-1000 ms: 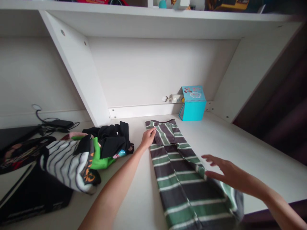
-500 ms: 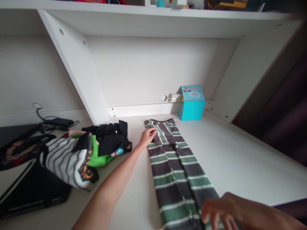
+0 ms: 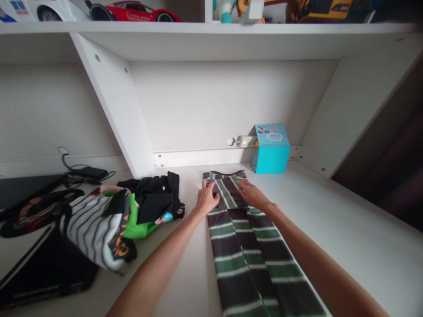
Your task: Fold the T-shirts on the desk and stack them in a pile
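The right hand [image 3: 254, 193] has come away from the near part of the striped garment [image 3: 231, 262] and is now up at the neck end, level with the left hand [image 3: 207, 198], which stays about where it was, at the garment's left side. The right strip of cloth, lifted and rumpled a second ago, now lies flat along the length, with its inner edge near the middle. That suggests the side fold is laid and that attention has shifted to the top of the garment.

Neither hand appears to grip anything. The left fingers are bent, tips on the cloth, with the thumb standing apart; the right fingers are loosely stretched and rest on the upper right part. Whether either presses down is hard to tell.

The garment lies on the white desk [image 3: 346, 229], its neck end near the back edge and a little left of the blue calendar [image 3: 272, 158]. It points at that back edge. Its long axis runs from there toward the front of the desk, slanting somewhat to the right, and the stripes cross it; the lower end is out of view. The clothes pile [image 3: 95, 229] sits apart, to the left.
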The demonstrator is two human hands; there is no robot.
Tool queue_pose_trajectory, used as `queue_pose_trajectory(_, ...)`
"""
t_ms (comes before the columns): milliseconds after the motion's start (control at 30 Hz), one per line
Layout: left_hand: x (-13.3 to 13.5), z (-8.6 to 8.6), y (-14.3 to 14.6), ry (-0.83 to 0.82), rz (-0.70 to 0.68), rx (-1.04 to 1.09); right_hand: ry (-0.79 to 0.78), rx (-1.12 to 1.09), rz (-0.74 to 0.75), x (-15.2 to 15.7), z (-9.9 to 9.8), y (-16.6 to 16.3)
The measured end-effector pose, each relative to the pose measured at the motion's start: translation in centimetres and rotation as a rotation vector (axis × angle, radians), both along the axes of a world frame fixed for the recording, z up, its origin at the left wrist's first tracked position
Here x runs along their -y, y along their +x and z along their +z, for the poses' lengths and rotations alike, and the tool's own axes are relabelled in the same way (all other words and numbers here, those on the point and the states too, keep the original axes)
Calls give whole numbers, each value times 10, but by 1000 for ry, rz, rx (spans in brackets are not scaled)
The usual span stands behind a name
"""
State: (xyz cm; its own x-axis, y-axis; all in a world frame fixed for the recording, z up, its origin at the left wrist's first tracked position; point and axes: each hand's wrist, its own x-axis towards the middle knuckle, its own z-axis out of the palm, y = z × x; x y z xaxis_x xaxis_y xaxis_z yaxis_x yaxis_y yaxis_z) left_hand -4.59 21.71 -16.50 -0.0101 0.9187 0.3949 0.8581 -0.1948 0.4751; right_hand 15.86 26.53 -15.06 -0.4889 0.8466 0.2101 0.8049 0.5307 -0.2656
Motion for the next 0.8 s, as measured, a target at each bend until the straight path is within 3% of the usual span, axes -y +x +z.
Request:
queue_pose_trajectory(100,4,-2,4,7,-32,-143,2,42,-26,-13,-19,-6)
queue_pose_trajectory(267,4,-12,7,-211,-55,-215,-53,91,-162,-26,-40,-1)
queue_pose_trajectory(433,3,-11,8,-234,-32,-250,-93,113,-266,-25,-36,-4)
queue_pose_trajectory(600,3,-10,8,-271,-30,-299,-80,134,-214,-25,-28,-11)
queue_pose_trajectory(800,-2,-6,8,-202,45,-393,-136,163,-240,-37,-39,-15)
